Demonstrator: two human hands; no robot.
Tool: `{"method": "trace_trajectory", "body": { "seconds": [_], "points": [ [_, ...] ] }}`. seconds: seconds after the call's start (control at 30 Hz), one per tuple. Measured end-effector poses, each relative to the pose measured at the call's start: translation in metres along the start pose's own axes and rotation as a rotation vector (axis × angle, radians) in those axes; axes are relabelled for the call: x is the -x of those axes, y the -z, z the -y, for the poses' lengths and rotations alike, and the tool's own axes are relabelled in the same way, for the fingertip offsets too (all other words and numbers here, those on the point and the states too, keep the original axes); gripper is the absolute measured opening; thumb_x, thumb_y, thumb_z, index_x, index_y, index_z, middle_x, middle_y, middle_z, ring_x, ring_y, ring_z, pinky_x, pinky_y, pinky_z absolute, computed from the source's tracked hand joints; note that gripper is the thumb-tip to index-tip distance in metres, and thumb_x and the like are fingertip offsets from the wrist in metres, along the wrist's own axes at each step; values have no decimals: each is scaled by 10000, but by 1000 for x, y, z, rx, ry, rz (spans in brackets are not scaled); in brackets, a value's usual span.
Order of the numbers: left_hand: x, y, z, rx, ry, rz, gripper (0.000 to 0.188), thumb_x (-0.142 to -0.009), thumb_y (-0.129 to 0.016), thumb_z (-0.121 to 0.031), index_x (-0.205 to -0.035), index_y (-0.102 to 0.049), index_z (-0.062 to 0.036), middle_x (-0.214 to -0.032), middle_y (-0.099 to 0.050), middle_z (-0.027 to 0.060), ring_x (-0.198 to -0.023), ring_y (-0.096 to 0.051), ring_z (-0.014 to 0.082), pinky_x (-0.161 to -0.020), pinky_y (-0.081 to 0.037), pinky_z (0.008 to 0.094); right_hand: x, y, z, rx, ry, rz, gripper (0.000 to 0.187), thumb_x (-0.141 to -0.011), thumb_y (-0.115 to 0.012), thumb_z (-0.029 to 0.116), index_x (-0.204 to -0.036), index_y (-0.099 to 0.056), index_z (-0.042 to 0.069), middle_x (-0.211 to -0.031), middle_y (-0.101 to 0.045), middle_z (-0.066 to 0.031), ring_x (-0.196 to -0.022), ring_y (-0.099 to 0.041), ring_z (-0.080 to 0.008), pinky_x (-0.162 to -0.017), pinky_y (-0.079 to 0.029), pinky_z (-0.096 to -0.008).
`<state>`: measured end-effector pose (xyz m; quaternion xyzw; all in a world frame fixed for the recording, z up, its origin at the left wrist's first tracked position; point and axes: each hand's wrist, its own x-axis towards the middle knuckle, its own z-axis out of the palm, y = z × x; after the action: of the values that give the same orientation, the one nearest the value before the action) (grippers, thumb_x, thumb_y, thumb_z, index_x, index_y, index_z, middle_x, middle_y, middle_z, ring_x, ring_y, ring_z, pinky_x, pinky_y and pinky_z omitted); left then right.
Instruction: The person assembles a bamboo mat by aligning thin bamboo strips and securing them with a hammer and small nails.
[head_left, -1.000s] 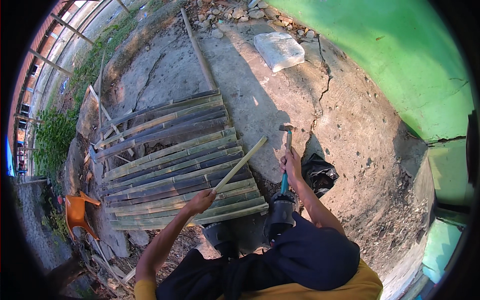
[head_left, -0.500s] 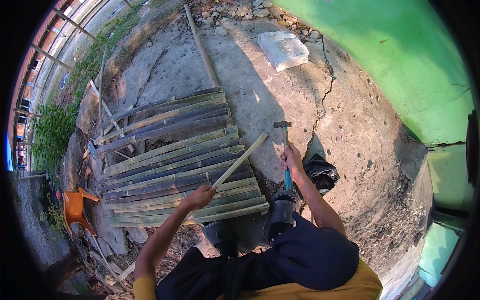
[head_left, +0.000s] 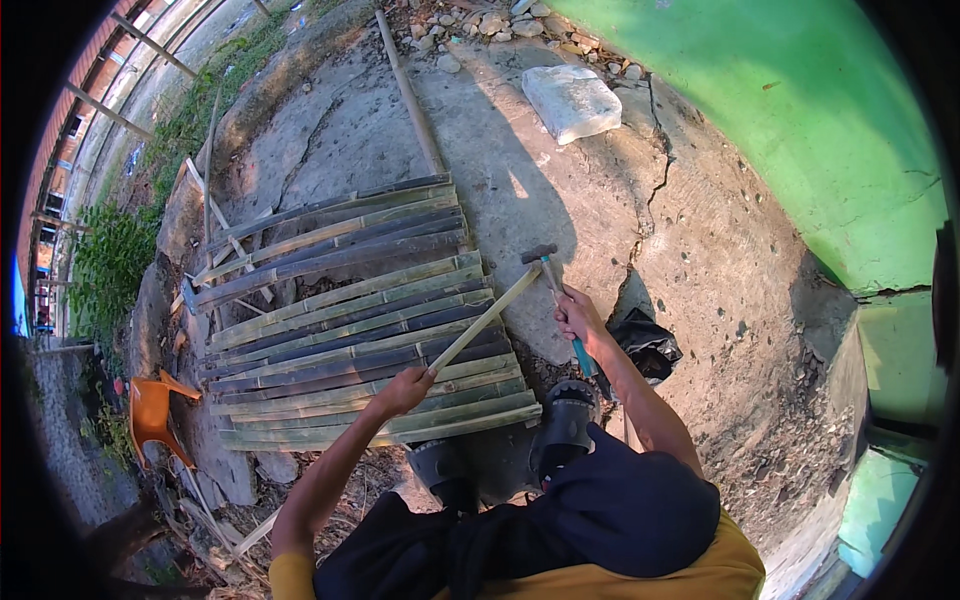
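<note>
My left hand [head_left: 405,390] is closed round the lower part of a pale bamboo strip [head_left: 487,317], which slants up to the right across the slats. My right hand [head_left: 578,315] grips a hammer [head_left: 541,257] by its handle, whose lower end is teal. The dark hammer head lies right by the strip's upper tip; whether they touch I cannot tell. Under my left hand spreads a panel of split bamboo slats [head_left: 350,345], green and dark, laid side by side with a wider gap toward the far end. My boots [head_left: 567,415] stand at its near right corner.
A black plastic bag [head_left: 648,345] lies right of my right forearm. Beyond are a whitish block [head_left: 572,103], a long pole [head_left: 410,90] and loose stones [head_left: 490,25]. An orange plastic chair [head_left: 152,420] stands left. A green wall [head_left: 790,110] bounds the right; cracks cross the concrete.
The hammer has tilted to the left, bringing its head over to the tip of the bamboo strip. My left hand keeps its hold with little movement.
</note>
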<state>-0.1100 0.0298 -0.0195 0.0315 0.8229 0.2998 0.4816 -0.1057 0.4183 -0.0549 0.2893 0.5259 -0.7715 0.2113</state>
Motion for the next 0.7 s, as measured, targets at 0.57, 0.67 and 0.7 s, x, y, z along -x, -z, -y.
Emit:
{"method": "trace_trajectory", "body": {
  "seconds": [0.57, 0.67, 0.7],
  "points": [
    [4, 7, 0, 238, 109, 175, 450, -1095, -419, -475, -946, -557, -74, -673, -447, -18, -508, -415, 107, -429, -352, 314, 13, 17, 7, 202, 143, -93, 346, -1090, -515, 260, -1410, -505, 130, -686, -435, 38, -442, -343, -43, -391, -271, -229],
    [8, 11, -3, 251, 123, 187, 435, -1101, -417, -470, -906, -522, -94, -675, -432, -26, -503, -385, 99, -425, -330, 310, 16, 20, 10, 269, 67, -91, 331, -1092, -518, 266, -1393, -510, 130, -682, -437, 37, -442, -351, -41, -386, -279, -230],
    [9, 10, -8, 230, 120, 171, 427, -1106, -415, -463, -866, -482, -117, -676, -412, -34, -498, -349, 87, -421, -303, 302, 18, 21, 10, 243, 101, -154, 318, -1093, -517, 269, -1376, -512, 124, -678, -435, 37, -443, -356, -39, -383, -283, -231]
  ]
}}
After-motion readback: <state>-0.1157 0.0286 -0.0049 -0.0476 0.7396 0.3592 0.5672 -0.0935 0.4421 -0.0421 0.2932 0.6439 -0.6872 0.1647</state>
